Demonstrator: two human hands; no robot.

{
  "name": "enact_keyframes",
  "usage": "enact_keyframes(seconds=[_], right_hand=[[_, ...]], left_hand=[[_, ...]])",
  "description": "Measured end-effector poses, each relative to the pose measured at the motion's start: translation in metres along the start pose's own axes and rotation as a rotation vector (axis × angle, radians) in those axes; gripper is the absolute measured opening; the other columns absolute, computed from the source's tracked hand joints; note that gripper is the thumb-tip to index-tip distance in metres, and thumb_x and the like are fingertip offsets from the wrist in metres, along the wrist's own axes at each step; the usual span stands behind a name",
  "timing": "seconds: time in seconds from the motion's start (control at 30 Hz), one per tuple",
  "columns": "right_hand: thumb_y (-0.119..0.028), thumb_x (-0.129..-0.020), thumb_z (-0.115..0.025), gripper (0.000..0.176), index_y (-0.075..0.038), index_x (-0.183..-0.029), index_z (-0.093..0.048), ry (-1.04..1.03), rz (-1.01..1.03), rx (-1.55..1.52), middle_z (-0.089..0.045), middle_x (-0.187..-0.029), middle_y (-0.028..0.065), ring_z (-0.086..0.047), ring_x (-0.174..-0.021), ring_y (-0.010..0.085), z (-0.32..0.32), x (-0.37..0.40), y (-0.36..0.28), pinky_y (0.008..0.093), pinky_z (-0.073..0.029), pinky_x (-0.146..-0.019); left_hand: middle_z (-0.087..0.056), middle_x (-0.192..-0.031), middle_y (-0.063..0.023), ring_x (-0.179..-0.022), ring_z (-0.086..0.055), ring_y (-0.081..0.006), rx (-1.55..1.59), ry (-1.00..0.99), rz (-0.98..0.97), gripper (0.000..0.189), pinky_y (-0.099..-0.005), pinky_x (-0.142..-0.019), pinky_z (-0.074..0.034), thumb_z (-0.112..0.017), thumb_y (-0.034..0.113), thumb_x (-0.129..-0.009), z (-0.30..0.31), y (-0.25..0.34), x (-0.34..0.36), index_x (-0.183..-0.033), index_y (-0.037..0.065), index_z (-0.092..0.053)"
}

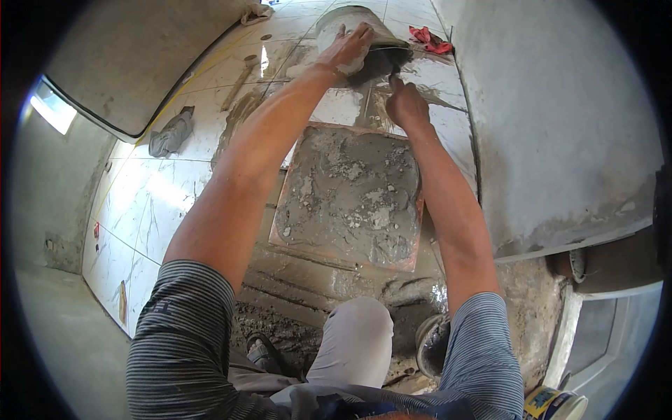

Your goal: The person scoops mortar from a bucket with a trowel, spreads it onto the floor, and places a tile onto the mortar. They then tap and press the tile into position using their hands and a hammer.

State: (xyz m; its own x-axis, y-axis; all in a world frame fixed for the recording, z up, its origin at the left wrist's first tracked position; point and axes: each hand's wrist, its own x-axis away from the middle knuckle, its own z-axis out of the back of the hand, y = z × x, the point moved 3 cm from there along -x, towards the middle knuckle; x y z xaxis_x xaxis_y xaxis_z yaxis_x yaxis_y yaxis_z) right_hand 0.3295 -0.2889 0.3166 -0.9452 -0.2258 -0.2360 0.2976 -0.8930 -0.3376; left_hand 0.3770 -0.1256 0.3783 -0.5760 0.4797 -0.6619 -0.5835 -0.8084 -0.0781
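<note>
Grey mortar covers the square tile (350,196) lying flat at the centre of the frame, on the raw bed between my forearms. At the top centre my left hand (346,47) has its grip closed over the rim of the tilted bucket (350,15). Just below and right of it, my right hand (406,105) is closed around a trowel (394,75) whose tip reaches into the bucket's dark mouth. A red cloth (428,38) lies at upper right, and a grey rag (170,134) sits on the glossy floor (154,203) at left.
</note>
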Motion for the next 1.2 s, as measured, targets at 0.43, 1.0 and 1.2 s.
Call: enact_keyframes(seconds=[0.43, 1.0, 1.2], right_hand=[[-0.011, -0.078, -0.047, 0.045, -0.009, -0.123, -0.047, 0.173, -0.110, 0.006, -0.055, -0.107, 0.0258, -0.057, -0.097, 0.0402, 0.011, 0.057, 0.067, 0.0466, -0.046, -0.082], [-0.013, -0.079, -0.047, 0.042, -0.006, -0.120, -0.046, -0.023, -0.021, -0.048, -0.058, -0.100, 0.0230, -0.058, -0.094, 0.0392, -0.019, 0.050, 0.022, 0.0470, -0.047, -0.079], [-0.014, -0.077, -0.049, 0.045, -0.003, -0.121, -0.046, 0.144, 0.015, -0.027, -0.059, -0.098, 0.0258, -0.059, -0.094, 0.0377, -0.014, 0.040, -0.002, 0.0473, -0.047, -0.079]], left_hand=[[-0.041, -0.120, -0.0126, -0.120, -0.039, -0.0266, -0.266, -0.040, -0.252, 0.047, -0.0565, -0.100, -0.032, -0.053, 0.009, -0.072, -0.039, 0.088, -0.017, -0.117, 0.000, -0.044], [-0.041, -0.124, -0.0138, -0.118, -0.042, -0.0276, -0.158, -0.138, -0.130, 0.050, -0.0534, -0.102, -0.029, -0.051, 0.010, -0.076, -0.006, 0.044, 0.036, -0.123, -0.003, -0.040], [-0.040, -0.120, -0.0114, -0.114, -0.046, -0.0263, -0.083, -0.004, -0.106, 0.043, -0.0590, -0.101, -0.028, -0.049, 0.010, -0.080, -0.002, 0.022, 0.027, -0.122, 0.002, -0.042]])
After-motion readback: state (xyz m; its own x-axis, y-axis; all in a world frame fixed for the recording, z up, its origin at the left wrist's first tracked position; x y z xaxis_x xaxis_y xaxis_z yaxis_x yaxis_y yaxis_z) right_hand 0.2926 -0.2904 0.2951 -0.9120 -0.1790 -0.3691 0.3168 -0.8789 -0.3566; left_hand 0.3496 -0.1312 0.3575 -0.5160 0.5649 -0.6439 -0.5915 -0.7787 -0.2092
